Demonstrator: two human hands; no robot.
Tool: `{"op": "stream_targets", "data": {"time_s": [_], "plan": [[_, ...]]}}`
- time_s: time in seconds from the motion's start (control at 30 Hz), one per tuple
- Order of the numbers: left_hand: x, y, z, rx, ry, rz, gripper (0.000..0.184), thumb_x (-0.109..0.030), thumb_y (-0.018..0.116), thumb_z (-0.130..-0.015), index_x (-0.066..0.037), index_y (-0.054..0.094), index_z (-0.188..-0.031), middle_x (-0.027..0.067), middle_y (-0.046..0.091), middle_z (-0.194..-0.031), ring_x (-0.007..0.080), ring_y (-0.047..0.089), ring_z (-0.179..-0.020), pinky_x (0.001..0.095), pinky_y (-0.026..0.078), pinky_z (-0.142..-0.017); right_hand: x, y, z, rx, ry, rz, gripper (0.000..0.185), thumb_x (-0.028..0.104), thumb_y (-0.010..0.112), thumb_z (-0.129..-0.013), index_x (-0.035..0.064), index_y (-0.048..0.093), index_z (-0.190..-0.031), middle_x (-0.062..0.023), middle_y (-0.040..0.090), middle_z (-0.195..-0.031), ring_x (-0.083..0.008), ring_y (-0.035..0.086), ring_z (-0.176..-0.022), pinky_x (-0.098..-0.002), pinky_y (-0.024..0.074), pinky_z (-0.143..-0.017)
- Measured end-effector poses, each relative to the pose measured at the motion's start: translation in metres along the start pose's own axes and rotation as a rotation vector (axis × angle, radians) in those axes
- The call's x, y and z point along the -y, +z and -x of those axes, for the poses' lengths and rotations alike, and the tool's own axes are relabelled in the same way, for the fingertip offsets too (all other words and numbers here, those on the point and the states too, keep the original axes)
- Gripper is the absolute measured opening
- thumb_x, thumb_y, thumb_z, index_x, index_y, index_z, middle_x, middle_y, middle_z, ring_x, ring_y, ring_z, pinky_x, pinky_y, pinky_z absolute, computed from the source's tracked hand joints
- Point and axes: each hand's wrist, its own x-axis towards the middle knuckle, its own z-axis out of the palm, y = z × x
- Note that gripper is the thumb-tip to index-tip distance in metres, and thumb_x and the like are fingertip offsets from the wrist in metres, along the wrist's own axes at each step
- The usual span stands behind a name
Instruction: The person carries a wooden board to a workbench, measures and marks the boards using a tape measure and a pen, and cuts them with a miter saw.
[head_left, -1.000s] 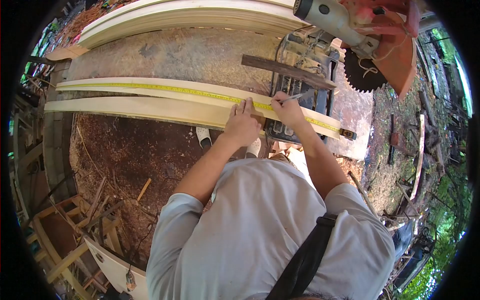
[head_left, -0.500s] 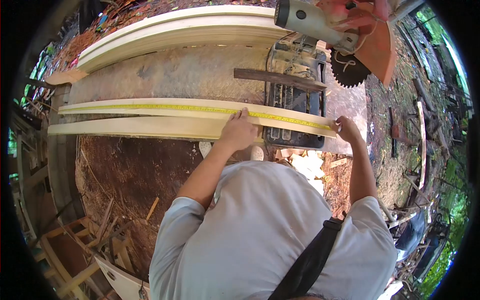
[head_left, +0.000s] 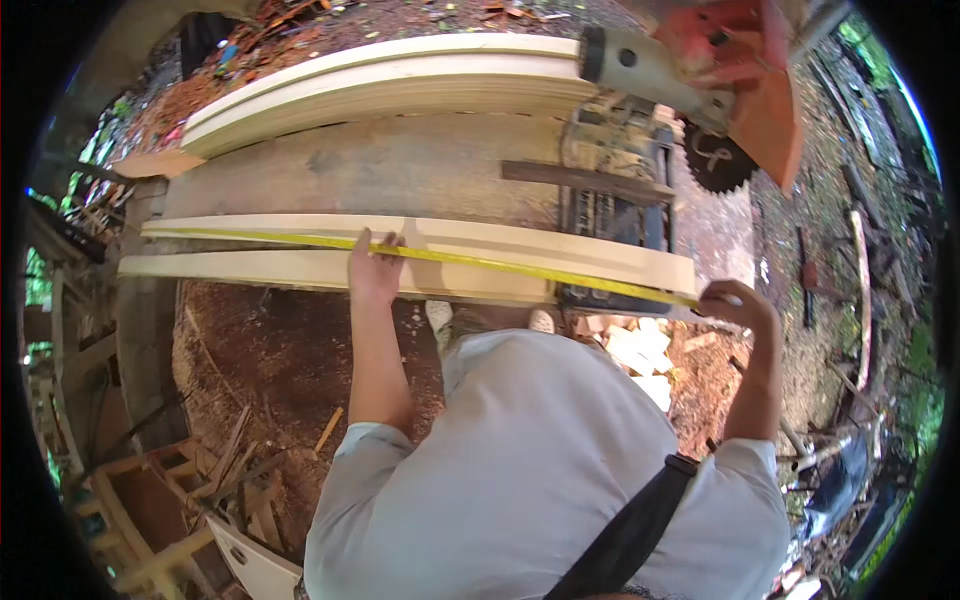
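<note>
A yellow tape measure (head_left: pixel 500 266) stretches across a pale board (head_left: pixel 480 236) and slants over its near edge on the right. My left hand (head_left: pixel 376 262) is closed around the tape near the board's middle, its fingers over the blade. My right hand (head_left: pixel 735 303) is closed at the tape's right end, beyond the end of the board; the tape case is mostly hidden in it. A second pale board (head_left: pixel 240 265) lies nearer to me, alongside the first. The pencil cannot be made out.
A circular saw blade (head_left: pixel 715 160) with an orange guard (head_left: pixel 768 110) hangs at the upper right above the black saw base (head_left: pixel 650 235). A dark bar (head_left: pixel 590 180) crosses the base. Stacked pale boards (head_left: pixel 390 85) lie along the worktable's far side (head_left: pixel 400 165).
My left hand has moved left and now grips the tape. My right hand has gone from the board to the tape's right end. The tape has shifted toward me, off the board's near edge.
</note>
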Motion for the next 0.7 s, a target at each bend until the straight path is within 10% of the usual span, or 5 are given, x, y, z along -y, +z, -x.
{"op": "stream_targets", "data": {"time_s": [0.1,0.23,0.3,0.7], "plan": [[-0.092,0.020,0.011,0.170,0.345,0.317,0.029,-0.022,0.045,-0.104,0.004,0.053,-0.115,0.0098,0.056,-0.089,0.0221,0.055,-0.082,0.0353,0.051,-0.084,0.004,0.023,0.006,-0.125,-0.178,-0.041,0.017,0.017,0.075,-0.087,0.0038,0.071,-0.098,-0.0028,0.069,-0.088,-0.0109,0.062,-0.083,-0.0297,0.0517,-0.075],[-0.180,0.006,0.005,0.324,0.752,0.232,0.025,-0.018,0.047,-0.103,0.003,0.057,-0.110,0.0066,0.057,-0.081,0.0161,0.056,-0.073,0.0315,0.051,-0.066,0.025,0.069,-0.023,0.219,0.163,-0.224,0.026,0.027,0.074,-0.086,0.0077,0.072,-0.103,-0.0032,0.070,-0.086,-0.0123,0.063,-0.076,-0.0286,0.0531,-0.065],[-0.191,-0.045,-0.075,0.087,0.378,0.117,0.023,-0.016,0.043,-0.104,0.002,0.057,-0.104,0.0057,0.056,-0.078,0.0159,0.054,-0.067,0.0288,0.049,-0.059,0.043,0.095,-0.039,0.199,0.280,-0.091,0.029,0.035,0.073,-0.085,0.0094,0.071,-0.100,-0.0016,0.069,-0.083,-0.0123,0.063,-0.072,-0.0286,0.0523,-0.060],[-0.014,-0.039,-0.045,0.071,0.170,0.088,0.027,-0.020,0.033,-0.109,0.000,0.050,-0.100,0.0083,0.056,-0.087,0.0177,0.050,-0.070,0.0362,0.048,-0.066,0.100,0.119,-0.054,0.183,0.087,0.052,0.043,0.041,0.078,-0.081,0.0010,0.070,-0.093,-0.0111,0.070,-0.077,-0.0218,0.065,-0.063,-0.0359,0.0495,-0.058]]}}
